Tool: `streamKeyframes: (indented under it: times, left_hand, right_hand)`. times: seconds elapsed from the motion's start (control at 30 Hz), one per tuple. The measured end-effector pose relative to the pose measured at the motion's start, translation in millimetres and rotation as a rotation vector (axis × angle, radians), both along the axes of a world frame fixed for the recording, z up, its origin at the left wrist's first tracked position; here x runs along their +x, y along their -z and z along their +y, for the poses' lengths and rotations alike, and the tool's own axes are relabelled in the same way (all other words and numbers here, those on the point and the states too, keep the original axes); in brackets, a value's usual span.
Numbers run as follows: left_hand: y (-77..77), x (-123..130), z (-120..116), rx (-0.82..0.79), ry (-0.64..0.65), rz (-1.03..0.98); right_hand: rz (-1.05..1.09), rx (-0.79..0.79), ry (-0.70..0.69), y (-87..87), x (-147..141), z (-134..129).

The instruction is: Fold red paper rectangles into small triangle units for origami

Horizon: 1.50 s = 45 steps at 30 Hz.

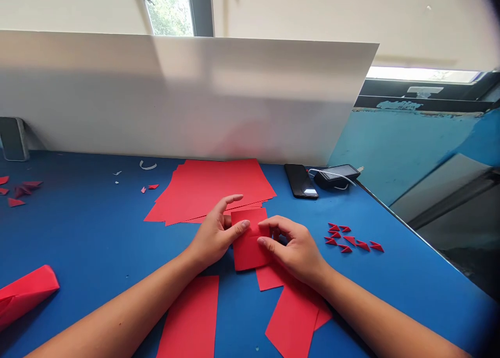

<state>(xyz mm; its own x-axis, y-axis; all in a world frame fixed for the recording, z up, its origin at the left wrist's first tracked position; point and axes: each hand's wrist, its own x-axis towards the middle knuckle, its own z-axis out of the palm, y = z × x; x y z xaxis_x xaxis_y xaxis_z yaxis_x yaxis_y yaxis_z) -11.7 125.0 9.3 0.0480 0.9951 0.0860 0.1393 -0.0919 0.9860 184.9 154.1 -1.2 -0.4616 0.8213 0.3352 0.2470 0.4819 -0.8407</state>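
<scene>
Hands at work on folded red paper, head view, left to right. At far left on the blue tabletop (pixel 78 233) lies a loose group of small folded red triangles (pixel 19 190); below them, at the edge of the view, lies a larger folded red paper piece (pixel 23 295). A grey object of unclear kind (pixel 13 138) stands against a white board (pixel 175 97) along the back of the tabletop. A curled white scrap (pixel 148 165) lies near a stack of red paper sheets (pixel 207 188). In front of the stack, a long red strip (pixel 191 316) extends past the lower edge of the view.

Center: a small red paper rectangle (pixel 248 241) lies on the tabletop between the hands. The left hand (pixel 213 233) is partly closed, its thumb pressing the paper's left part and its index finger raised. The right hand (pixel 291 248) curves over the paper's right edge, thumb on the face, fingers above.

Right: more red strips (pixel 292 316) lie beneath the right hand. Beyond them are a black phone (pixel 300 181), a black power bank (pixel 336 175) with a white cable (pixel 332 176), and a cluster of small red triangles (pixel 346 237).
</scene>
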Motion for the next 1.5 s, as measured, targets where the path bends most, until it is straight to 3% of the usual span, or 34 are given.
streamKeyframes:
  times: [0.17,0.33,0.5,0.83,1.13,1.5]
  left_hand:
    - [4.5,-2,2,0.025,0.071,-0.049]
    - [12.4,-6,5,0.043,0.028,0.101]
    - [9.7,-3,2,0.050,-0.018,0.203]
    - [13.1,-1,5,0.230,0.004,0.259]
    - [8.4,2,1,0.187,0.071,0.239]
    - [6.3,0,-3,0.131,0.146,0.255]
  right_hand:
    - [0.013,0.006,0.075,2.1,0,3]
    - [-0.007,0.061,0.088,0.5,-1,4]
    - [-0.057,0.070,0.093,1.7,-2,4]
    - [-0.069,0.066,0.099,-1.6,-2,2]
    - [0.005,0.091,-0.012,-3.7,-2,1]
    - [-0.110,0.139,-0.081,-7.1,-4,-3]
